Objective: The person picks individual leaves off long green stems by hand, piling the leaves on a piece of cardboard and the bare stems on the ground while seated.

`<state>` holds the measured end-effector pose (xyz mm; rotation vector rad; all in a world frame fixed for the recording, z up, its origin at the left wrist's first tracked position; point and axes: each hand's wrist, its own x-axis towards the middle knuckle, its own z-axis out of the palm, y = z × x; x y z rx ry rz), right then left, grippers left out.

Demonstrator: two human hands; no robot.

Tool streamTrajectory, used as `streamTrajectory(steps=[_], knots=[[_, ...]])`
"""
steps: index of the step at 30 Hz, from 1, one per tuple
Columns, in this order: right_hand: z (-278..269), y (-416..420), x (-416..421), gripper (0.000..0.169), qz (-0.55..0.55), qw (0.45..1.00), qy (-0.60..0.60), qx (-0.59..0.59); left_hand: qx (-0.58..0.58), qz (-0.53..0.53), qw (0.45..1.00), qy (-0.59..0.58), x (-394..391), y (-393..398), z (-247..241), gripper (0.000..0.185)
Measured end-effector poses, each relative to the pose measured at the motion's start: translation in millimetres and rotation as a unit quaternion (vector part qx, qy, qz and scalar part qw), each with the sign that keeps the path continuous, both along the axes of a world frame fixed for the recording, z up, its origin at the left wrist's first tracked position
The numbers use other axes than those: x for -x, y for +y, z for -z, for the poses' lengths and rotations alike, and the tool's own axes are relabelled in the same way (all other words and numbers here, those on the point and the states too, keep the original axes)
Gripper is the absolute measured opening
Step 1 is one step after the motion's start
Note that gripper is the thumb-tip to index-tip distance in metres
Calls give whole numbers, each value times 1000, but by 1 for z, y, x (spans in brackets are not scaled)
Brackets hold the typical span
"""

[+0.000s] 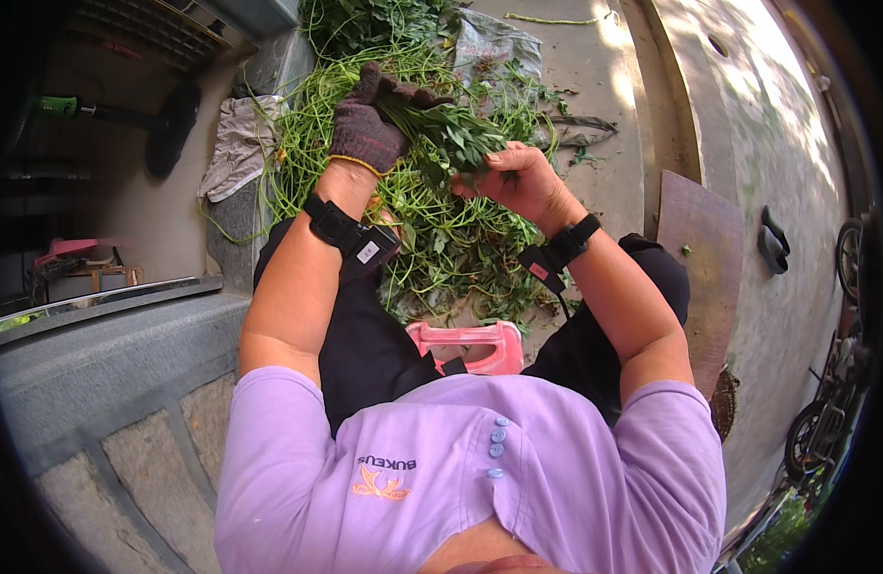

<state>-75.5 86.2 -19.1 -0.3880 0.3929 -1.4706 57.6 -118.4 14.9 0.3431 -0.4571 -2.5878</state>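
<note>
My left hand (369,129), in a dark knitted glove with a yellow cuff edge, grips the stem end of a bunch of leafy green vines (464,136). The leaves fan out to the right, where my bare right hand (533,183) holds their tips between thumb and fingers. Some of the right fingers are hidden by the leaves. Beneath both hands spreads a large heap of cut green vines (455,247), pale long stems mostly on the left and dark leaves nearer my legs.
A grey woven plastic sack (500,50) lies behind the heap. A crumpled cloth (242,143) rests on the stone ledge at left. Between my knees is a pink plastic stool (509,348). To the right are a flat board (700,265) and grey shoes (773,244).
</note>
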Motion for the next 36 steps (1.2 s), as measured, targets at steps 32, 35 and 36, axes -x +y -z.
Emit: streamTrajectory(steps=[32, 35, 36], knots=[[-22, 18, 46, 23, 225, 951, 144, -156, 23, 20, 973, -229, 24, 25, 8, 24], [-21, 20, 47, 40, 207, 967, 103, -112, 20, 46, 976, -211, 22, 24, 14, 24], [-26, 22, 48, 42, 200, 971, 81, -104, 22, 56, 976, -209, 22, 24, 15, 25]])
